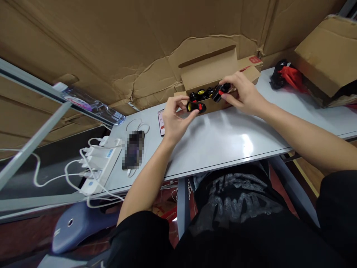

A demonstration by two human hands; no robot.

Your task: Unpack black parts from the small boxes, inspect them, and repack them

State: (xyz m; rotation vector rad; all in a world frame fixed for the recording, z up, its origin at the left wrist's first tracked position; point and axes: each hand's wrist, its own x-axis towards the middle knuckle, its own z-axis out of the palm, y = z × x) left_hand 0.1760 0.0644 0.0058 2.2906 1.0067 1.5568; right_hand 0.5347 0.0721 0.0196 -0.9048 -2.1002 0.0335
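Note:
Between the thumb and fingers of my left hand [175, 120] is a small black cylinder [196, 107] with a yellow ring at one end and a red patch on its side. My right hand [243, 93] pinches a second black cylinder [216, 93], also with a red patch, and holds it tilted over the edge of an open cardboard box [216, 107]. Inside the box lie several similar black pieces [201, 92], some with yellow rings. Both hands are near the box's front wall, and the right fingers partly cover their piece.
A phone [161, 123] lies beside my left hand. Farther left are a blurred-out device [134, 150], a power strip [104, 167] with white cables, and a plastic bottle [92, 106]. At right stand a larger carton [329, 56] and a red bag [292, 77] on the table [217, 145].

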